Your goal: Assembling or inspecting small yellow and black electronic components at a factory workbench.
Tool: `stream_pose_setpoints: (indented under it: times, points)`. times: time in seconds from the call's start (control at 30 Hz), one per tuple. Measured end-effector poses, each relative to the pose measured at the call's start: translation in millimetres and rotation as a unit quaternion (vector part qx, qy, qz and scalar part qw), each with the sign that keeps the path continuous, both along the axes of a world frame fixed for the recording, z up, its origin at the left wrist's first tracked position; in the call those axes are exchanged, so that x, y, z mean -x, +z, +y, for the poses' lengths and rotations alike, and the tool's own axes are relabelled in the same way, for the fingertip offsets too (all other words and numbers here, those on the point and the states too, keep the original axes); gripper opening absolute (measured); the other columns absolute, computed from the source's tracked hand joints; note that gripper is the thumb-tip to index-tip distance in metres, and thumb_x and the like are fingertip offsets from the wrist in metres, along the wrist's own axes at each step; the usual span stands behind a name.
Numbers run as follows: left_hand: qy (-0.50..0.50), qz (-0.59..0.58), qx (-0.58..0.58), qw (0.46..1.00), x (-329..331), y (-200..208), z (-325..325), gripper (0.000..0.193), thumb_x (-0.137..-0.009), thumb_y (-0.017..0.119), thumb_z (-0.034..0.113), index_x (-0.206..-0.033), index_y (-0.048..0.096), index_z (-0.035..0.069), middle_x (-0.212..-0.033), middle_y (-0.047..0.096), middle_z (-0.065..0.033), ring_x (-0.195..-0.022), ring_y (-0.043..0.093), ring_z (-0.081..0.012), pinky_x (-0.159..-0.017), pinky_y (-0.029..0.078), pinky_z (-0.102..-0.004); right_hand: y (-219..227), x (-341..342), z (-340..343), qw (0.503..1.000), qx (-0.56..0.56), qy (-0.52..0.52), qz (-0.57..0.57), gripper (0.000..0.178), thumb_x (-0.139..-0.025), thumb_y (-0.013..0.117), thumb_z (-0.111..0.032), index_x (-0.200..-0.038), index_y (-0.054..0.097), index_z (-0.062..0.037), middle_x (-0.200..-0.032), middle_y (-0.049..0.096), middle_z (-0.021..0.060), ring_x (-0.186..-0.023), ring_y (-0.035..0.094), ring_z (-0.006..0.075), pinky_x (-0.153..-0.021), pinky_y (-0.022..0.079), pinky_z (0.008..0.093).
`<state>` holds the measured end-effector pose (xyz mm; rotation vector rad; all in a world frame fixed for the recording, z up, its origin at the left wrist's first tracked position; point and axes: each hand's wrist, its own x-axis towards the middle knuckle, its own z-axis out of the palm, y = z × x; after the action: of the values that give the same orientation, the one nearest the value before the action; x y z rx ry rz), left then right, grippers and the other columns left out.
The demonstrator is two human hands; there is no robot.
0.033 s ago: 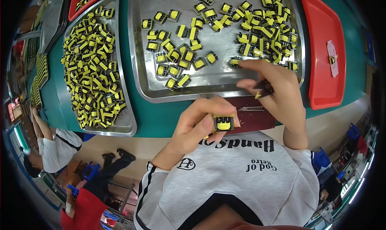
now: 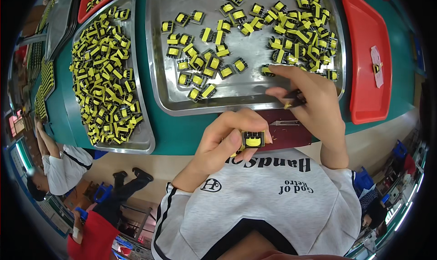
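Note:
My left hand (image 2: 223,139) is closed on a small transformer (image 2: 253,141), wrapped in yellow tape with a black pinned base. A bit of yellow also shows below my thumb, mostly hidden. Over the near edge of the large metal tray (image 2: 182,107), my right hand (image 2: 314,96) curls around a small dark and yellow part (image 2: 293,99); its exact kind cannot be made out. The index fingertip of that hand reaches a single transformer (image 2: 267,70) lying in the tray. More transformers (image 2: 300,35) are heaped at the tray's right, with others scattered at its left.
Left of the large tray, a second metal tray (image 2: 148,144) is piled with transformers. A red tray (image 2: 371,100) with a paper slip and one part stands right. A knife-like metal tool (image 2: 285,123) lies on a dark red mat (image 2: 291,139). Other people are at far left.
The dark and yellow part has turned slightly in my right hand's fingers. My left hand stays where it was with its transformer.

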<state>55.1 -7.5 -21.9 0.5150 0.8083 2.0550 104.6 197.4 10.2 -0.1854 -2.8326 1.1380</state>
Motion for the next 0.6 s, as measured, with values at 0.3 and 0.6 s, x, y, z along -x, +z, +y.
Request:
stream_pose_setpoints:
  times: [0.3, 0.6]
  points:
    - [-0.038, -0.106, -0.037, 0.993, 1, -6, -2, 0.048, -0.095, 0.041, 0.049, -0.117, 0.038, 0.007, -0.089, 0.057, -0.0171, -0.05, 0.051, -0.0109, -0.038, 0.034, -0.0178, -9, 8, -7, 0.992, -0.122, -0.02, 0.008, 0.031, -0.077, 0.07, -0.008, -0.107, 0.063, -0.0102, -0.083, 0.067, 0.0099, -0.066, 0.064, 0.0268, -0.057, 0.047, 0.0336]
    - [0.037, -0.154, -0.055, 0.986, 1, -7, 3, 0.049, -0.091, 0.049, 0.051, -0.103, 0.049, 0.004, -0.113, 0.043, -0.0176, -0.08, 0.054, -0.0172, -0.045, 0.041, -0.0192, 9, 0, -11, 0.989, 0.145, -0.004, 0.036, 0.033, -0.067, 0.08, -0.011, -0.098, 0.069, -0.0068, -0.064, 0.059, 0.0015, -0.048, 0.038, 0.0054, -0.045, 0.029, 0.0212]
